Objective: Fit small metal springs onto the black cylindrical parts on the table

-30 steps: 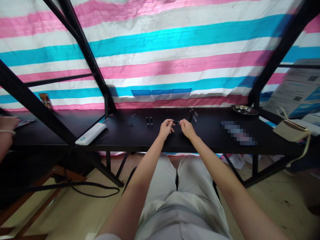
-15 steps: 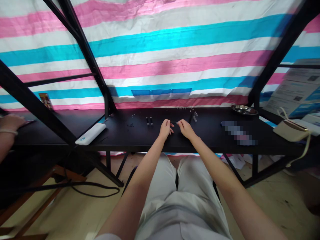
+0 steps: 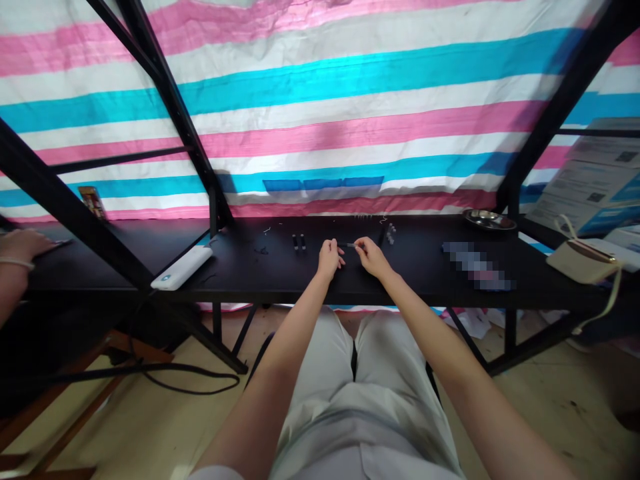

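Observation:
My left hand [image 3: 329, 259] is closed around one end of a thin dark pen-like stick [image 3: 345, 245] just above the black table [image 3: 250, 273]. At its lighter right end, my right hand [image 3: 371, 257] pinches it between thumb and fingertips. The stick lies about level, and its exact kind is too small to make out. Left of my hands, two short dark cylinders with pale ends [image 3: 299, 242] are side by side on the table. Several small clear pieces [image 3: 391, 234] sit in a cluster beyond my right hand.
To the left lies a white oblong device [image 3: 183, 268]. A shiny metal dish [image 3: 490, 220], a blurred-out packet [image 3: 475, 266] and a beige bag [image 3: 583, 259] are on the right. Black frame posts [image 3: 186, 127] flank the table. Another person's hand [image 3: 23, 245] is at far left.
My right hand has shifted slightly up along the stick's end, and a bit more of the stick shows between my hands. The left hand moved very slightly left.

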Demonstrator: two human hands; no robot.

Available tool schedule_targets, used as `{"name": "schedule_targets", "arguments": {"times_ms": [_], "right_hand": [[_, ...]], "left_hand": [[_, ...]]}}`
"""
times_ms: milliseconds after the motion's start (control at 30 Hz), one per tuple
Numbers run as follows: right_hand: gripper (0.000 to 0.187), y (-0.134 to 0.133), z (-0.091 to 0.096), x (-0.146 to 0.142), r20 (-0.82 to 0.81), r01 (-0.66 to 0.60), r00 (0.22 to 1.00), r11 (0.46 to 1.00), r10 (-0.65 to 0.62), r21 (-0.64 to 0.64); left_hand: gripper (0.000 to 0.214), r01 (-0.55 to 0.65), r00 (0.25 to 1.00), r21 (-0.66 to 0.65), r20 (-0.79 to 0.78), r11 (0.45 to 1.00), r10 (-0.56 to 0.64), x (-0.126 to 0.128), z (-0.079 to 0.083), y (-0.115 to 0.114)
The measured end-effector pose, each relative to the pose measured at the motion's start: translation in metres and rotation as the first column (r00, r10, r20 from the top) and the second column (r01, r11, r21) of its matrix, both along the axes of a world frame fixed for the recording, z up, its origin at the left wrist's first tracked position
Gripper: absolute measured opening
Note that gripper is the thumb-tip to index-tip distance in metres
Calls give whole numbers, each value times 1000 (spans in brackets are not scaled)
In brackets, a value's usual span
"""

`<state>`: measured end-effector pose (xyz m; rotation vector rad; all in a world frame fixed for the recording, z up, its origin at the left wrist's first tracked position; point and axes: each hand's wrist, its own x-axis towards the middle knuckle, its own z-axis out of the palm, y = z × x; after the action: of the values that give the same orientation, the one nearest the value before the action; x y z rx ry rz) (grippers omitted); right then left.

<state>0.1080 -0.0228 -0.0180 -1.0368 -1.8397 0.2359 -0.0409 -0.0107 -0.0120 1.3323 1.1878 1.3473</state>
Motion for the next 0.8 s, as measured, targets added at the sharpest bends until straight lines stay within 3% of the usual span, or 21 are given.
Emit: {"name": "schedule_targets", "arguments": {"times_ms": [267, 433, 567, 667, 800], "right_hand": [[22, 2, -2, -1, 133, 43, 990, 998, -36, -52], [18, -4, 3, 0, 292, 183, 940, 983, -177, 7], [20, -7, 8, 1, 272, 296, 913, 953, -304, 68], [24, -9, 10, 0, 192, 230, 951, 969, -243, 87], [21, -9, 7, -2, 200, 44, 978, 998, -53, 49]], "left_hand": [[21, 73, 997, 5, -35, 997, -72, 1, 3, -4], [18, -25, 999, 27, -30, 999, 25, -1, 2, -1], [17, -95, 995, 50, -12, 994, 95, -3, 1, 1], [15, -36, 999, 68, -8, 997, 37, -3, 1, -1], [15, 166, 986, 74, -15, 983, -166, -1, 5, -5]]}}
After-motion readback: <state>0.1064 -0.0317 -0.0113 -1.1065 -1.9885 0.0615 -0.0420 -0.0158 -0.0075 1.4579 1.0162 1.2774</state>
